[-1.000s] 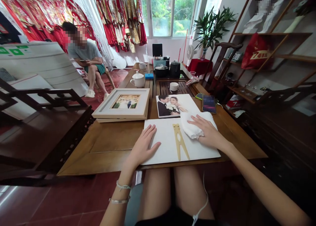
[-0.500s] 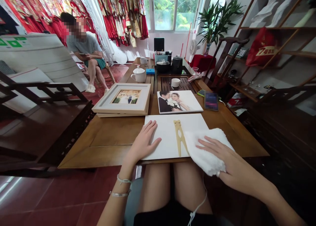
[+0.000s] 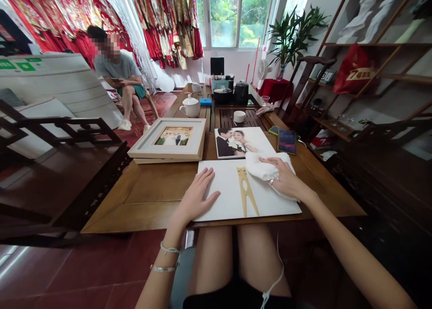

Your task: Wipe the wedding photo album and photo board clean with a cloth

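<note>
A white board (image 3: 222,201) lies flat at the front edge of the wooden table. My left hand (image 3: 199,195) rests on its left side, palm down with fingers spread. On the board's middle is a flat tan two-legged shape (image 3: 243,185) with a small animal-like head; I cannot tell whether it is printed or a loose piece. My right hand (image 3: 285,178) grips a bunched white towel (image 3: 261,165), pressed on the board's upper right. The towel's upper edge overlaps the lower edge of a wedding photo panel (image 3: 259,140) just behind the board.
Stacked pale picture frames (image 3: 145,152) stand at the left of the table (image 3: 145,205). Beyond are a lidded white pot (image 3: 191,107), a white cup (image 3: 239,116) and a black kettle (image 3: 241,93). A phone (image 3: 286,141) leans at the right. A seated person (image 3: 118,70) holds a phone.
My right hand has moved the towel forward and slightly left, from the board's lower right to its upper right. My left hand stays in place on the board.
</note>
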`<state>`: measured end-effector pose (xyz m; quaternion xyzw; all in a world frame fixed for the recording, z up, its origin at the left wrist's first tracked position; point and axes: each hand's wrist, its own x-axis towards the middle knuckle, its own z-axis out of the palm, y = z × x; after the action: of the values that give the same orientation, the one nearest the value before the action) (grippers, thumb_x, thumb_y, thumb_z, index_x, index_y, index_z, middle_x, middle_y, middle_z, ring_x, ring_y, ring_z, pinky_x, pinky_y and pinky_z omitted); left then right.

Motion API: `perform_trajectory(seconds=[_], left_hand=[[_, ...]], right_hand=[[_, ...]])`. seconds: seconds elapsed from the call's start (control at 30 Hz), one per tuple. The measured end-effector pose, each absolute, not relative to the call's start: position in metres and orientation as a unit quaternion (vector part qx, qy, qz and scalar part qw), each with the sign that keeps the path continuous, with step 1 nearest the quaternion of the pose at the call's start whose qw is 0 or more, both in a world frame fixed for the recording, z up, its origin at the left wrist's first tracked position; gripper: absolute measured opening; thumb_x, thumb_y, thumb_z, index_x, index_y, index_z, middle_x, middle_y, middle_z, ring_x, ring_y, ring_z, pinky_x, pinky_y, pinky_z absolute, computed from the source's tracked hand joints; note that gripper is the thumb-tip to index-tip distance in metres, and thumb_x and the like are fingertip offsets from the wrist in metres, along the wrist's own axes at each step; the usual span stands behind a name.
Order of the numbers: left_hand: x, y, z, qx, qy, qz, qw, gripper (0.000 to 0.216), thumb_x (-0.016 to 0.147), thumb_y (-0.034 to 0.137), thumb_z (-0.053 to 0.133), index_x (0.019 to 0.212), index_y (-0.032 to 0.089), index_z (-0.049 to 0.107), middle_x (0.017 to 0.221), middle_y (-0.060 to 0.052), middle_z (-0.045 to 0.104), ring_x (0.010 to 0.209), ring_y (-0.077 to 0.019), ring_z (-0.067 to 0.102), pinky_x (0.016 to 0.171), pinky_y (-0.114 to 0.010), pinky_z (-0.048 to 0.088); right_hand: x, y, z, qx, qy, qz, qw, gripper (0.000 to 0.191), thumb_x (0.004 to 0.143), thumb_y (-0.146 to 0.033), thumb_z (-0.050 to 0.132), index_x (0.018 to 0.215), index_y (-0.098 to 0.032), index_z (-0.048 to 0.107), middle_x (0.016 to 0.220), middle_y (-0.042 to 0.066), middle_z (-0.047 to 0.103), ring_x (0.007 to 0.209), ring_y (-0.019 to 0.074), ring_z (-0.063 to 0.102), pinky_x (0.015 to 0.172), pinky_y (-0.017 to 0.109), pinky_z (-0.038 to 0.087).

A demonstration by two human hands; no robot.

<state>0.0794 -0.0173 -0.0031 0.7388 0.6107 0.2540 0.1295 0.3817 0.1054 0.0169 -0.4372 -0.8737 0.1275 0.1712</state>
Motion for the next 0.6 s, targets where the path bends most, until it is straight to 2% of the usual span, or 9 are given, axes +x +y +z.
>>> perform_trajectory(seconds=[0.17, 0.3, 0.47, 0.6], left_hand=[[0.081, -0.018, -0.002, 0.736, 0.616, 0.248, 0.133, 0.06, 0.093, 0.042, 0.049, 0.146, 0.017, 0.036, 0.157, -0.011, 0.033, 0.148, -0.0261, 0.022, 0.122, -0.05, 0.02], [0.081, -0.018, -0.001, 0.735, 0.617, 0.247, 0.134, 0.059, 0.093, 0.042, 0.049, 0.146, 0.019, 0.036, 0.157, -0.01, 0.033, 0.149, -0.0266, 0.022, 0.121, -0.051, 0.02], [0.079, -0.018, -0.002, 0.738, 0.615, 0.243, 0.133, 0.059, 0.094, 0.043, 0.048, 0.146, 0.019, 0.036, 0.157, -0.01, 0.032, 0.149, -0.0264, 0.021, 0.121, -0.05, 0.02], [0.079, -0.017, -0.002, 0.738, 0.617, 0.237, 0.136, 0.06, 0.094, 0.044, 0.048, 0.146, 0.017, 0.036, 0.158, -0.01, 0.032, 0.149, -0.0259, 0.02, 0.122, -0.05, 0.02]], right_hand=[[0.399, 0.06, 0.029, -0.419, -0.886, 0.134, 0.149, 0.067, 0.081, -0.02, 0.054, 0.146, -0.03, 0.04, 0.135, 0.009, 0.047, 0.121, 0.0301, 0.05, 0.103, 0.046, 0.043], [0.412, 0.032, 0.04, -0.363, -0.913, 0.15, 0.105, 0.08, 0.072, -0.011, 0.055, 0.147, -0.033, 0.037, 0.143, 0.005, 0.046, 0.13, 0.029, 0.043, 0.107, 0.046, 0.041], [0.403, 0.06, 0.03, -0.359, -0.92, 0.113, 0.112, 0.085, 0.063, -0.007, 0.052, 0.145, -0.029, 0.041, 0.153, 0.005, 0.037, 0.138, 0.033, 0.032, 0.111, 0.057, 0.031], [0.384, 0.099, 0.023, -0.391, -0.901, 0.113, 0.15, 0.08, 0.066, -0.012, 0.053, 0.145, -0.026, 0.042, 0.15, 0.007, 0.042, 0.143, 0.0342, 0.025, 0.116, 0.061, 0.016]])
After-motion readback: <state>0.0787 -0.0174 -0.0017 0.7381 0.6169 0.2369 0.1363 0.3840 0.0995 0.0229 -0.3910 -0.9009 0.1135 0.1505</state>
